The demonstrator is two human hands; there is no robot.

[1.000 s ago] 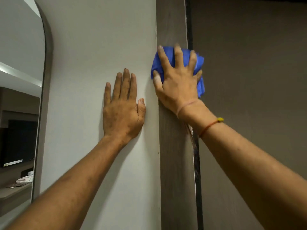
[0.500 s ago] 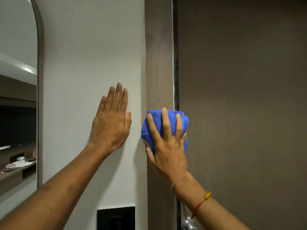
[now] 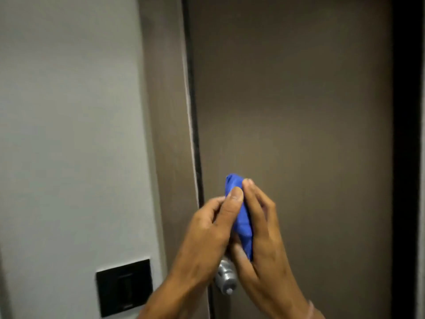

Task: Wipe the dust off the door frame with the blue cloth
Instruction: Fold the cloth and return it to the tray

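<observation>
Toward five o'clock, both hands, left hand [image 3: 207,229] and right hand [image 3: 259,229], pinch the bunched blue cloth [image 3: 241,217]; refold it flat before pressing it back on the door frame [image 3: 165,111].

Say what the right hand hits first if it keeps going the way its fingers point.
Probably the door. The right hand, holding the cloth with the left hand, points up and forward at the door's bare face, nothing visible between. Depth is unclear.

An indoor room entrance: brown door [image 3: 287,111] with metal knob [image 3: 226,278], painted wall [image 3: 69,111], black switch panel [image 3: 124,287].
</observation>
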